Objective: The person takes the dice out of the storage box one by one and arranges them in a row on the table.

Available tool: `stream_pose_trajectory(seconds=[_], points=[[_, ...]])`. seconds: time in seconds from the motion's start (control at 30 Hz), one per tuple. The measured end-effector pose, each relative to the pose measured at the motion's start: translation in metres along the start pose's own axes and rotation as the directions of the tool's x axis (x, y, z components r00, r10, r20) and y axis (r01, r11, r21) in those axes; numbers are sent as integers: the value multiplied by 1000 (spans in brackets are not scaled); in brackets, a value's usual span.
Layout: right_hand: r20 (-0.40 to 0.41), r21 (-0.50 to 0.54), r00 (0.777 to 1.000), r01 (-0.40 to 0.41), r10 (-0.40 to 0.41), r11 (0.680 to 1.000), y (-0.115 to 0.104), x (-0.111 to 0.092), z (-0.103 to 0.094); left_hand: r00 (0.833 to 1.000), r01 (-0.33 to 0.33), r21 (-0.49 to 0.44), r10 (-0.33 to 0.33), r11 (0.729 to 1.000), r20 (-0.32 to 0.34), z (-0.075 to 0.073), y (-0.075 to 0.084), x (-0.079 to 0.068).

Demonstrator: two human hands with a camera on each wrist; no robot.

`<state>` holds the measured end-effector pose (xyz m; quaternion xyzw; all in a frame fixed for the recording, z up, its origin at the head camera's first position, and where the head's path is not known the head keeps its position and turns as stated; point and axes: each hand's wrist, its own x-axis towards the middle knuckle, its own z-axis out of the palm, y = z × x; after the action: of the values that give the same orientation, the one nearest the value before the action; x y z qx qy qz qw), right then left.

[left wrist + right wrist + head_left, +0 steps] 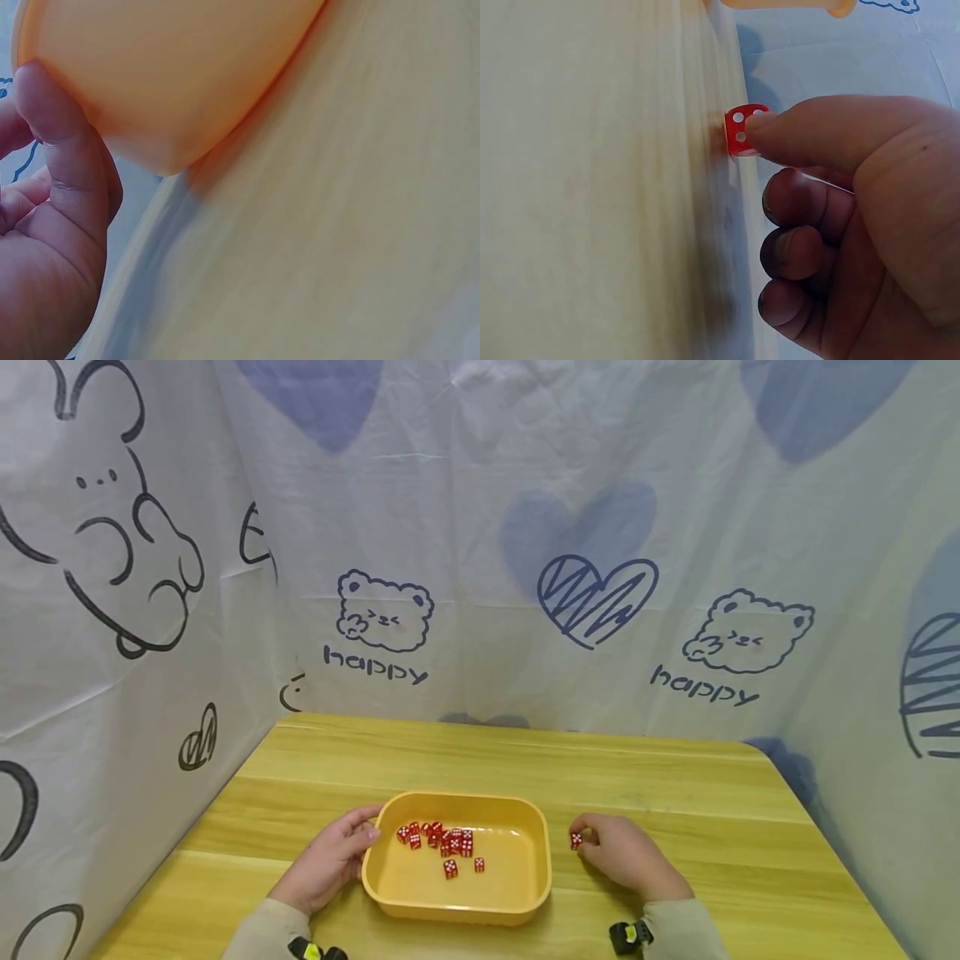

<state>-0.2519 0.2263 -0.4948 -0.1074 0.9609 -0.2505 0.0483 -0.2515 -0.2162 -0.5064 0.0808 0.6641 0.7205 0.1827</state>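
L hand grips yellow rounded-rect. plastic tray by rim; R hand pinches red cubic die w/ white pips, just right of tray; similar dice inside; wood-grain table under; creased white cloth behind, printed "happy" x2

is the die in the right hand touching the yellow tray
Apart: the head view shows bare table between the red die in the right hand and the yellow tray.
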Motion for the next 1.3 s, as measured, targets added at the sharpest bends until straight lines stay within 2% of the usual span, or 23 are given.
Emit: stream_pose_trajectory(seconds=[0.17, 0.37, 0.7, 0.93, 1.1, 1.3], points=[[-11, 4, 1000, -9, 9, 1000, -1, -1, -1, 1000, -4, 4, 4, 1000, 3, 2, 2, 0], [-54, -2, 998, 27, -28, 1000, -3, -2, -2, 1000, 2, -7, -2, 1000, -3, 2, 0, 0], [-62, 61, 997, 49, -46, 997, -13, -3, -9, 1000, -6, -7, 6, 1000, 11, 1, 0, 1], [-101, 67, 991, 95, -88, 993, -24, -6, -13, 1000, -12, -4, 12, 1000, 17, 1, -1, 1], [-100, 85, 990, 108, -99, 990, -31, -7, -15, 1000, -3, -9, 3, 1000, 14, 0, -2, 1], [-97, 97, 983, 168, -159, 981, -40, -6, -15, 1000, -4, -12, 4, 1000, 6, 0, -3, 1]])
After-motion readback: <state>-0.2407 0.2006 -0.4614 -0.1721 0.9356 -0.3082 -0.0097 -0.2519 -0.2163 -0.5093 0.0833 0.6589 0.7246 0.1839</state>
